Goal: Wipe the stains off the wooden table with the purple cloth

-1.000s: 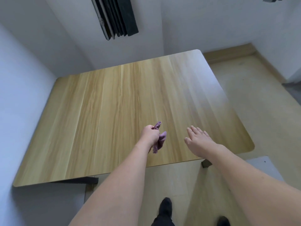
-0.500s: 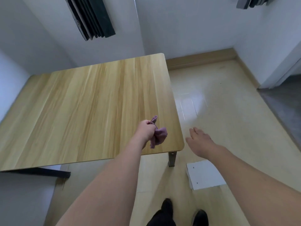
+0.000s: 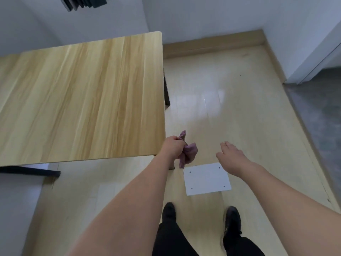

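The wooden table [image 3: 83,100] fills the left half of the view, its near right corner just beside my left hand. My left hand [image 3: 172,147] is closed around the crumpled purple cloth [image 3: 188,154], held in the air past the table's right corner, above the floor. My right hand [image 3: 232,156] hovers to the right with fingers spread and nothing in it. I see no stains on the tabletop from here.
A white rectangular panel [image 3: 206,179] lies on the pale floor under my hands. My black shoes [image 3: 168,209] stand below it. Dark panels [image 3: 83,2] hang on the white wall behind the table. A grey floor area [image 3: 321,108] starts at the right.
The view has swung right, so the table has slid to the left. Both hands, once over the tabletop, are now off its right corner above the floor, the cloth still gripped.
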`<action>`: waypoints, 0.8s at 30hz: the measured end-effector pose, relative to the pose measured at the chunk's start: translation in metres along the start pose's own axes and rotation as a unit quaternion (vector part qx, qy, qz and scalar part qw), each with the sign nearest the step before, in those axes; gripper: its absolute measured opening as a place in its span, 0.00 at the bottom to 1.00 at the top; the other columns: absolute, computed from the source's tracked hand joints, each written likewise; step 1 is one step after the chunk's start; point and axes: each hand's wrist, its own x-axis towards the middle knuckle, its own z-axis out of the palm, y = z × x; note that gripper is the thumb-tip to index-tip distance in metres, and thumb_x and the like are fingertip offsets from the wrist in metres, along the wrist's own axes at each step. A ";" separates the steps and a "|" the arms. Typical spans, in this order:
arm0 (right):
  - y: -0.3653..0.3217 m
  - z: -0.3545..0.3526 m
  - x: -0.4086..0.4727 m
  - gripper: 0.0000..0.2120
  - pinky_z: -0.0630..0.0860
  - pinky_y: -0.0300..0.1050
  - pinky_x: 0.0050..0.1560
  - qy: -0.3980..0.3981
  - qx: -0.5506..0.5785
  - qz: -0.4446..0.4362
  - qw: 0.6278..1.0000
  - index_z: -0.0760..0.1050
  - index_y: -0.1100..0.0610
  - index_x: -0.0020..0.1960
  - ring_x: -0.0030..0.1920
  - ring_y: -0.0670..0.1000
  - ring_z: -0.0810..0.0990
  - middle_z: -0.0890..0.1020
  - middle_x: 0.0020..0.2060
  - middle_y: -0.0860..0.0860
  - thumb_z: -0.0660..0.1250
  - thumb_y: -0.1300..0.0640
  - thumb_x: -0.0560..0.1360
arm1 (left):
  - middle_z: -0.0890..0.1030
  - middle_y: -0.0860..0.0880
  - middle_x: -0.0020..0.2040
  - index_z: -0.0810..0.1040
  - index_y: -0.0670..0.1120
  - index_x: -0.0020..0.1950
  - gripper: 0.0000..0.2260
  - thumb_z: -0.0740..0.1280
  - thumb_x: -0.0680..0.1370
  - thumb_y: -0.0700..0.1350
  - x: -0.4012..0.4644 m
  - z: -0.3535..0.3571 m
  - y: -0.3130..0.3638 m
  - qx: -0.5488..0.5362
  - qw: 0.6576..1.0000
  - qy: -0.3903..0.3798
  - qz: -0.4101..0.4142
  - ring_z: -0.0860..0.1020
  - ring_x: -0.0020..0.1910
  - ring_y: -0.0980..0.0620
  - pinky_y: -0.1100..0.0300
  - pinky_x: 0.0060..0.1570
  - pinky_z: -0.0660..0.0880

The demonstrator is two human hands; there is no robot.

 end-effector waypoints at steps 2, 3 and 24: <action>0.030 0.006 0.011 0.28 0.45 0.52 0.76 -0.008 0.011 0.005 1.000 0.46 0.60 0.79 0.78 0.53 0.45 0.46 0.79 0.56 0.46 0.53 0.81 | 0.79 0.44 0.26 0.76 0.42 0.49 0.07 0.59 0.76 0.37 0.012 0.035 -0.014 -0.005 1.000 0.000 -0.030 0.80 0.27 0.49 0.63 0.32 0.77; 0.045 0.014 0.017 0.28 0.45 0.52 0.76 -0.022 0.010 0.006 1.000 0.46 0.60 0.79 0.78 0.53 0.46 0.47 0.79 0.56 0.46 0.53 0.82 | 0.79 0.44 0.26 0.76 0.41 0.49 0.08 0.59 0.76 0.36 0.019 0.052 -0.024 -0.018 0.999 -0.003 -0.046 0.80 0.24 0.49 0.63 0.30 0.77; 0.204 0.278 0.261 0.28 0.45 0.52 0.77 -0.110 -0.003 -0.019 0.994 0.43 0.60 0.79 0.78 0.52 0.44 0.45 0.79 0.55 0.45 0.52 0.82 | 0.78 0.43 0.42 0.77 0.41 0.52 0.09 0.63 0.75 0.43 0.294 0.284 -0.293 -0.019 0.987 -0.037 -0.153 0.76 0.40 0.44 0.51 0.44 0.77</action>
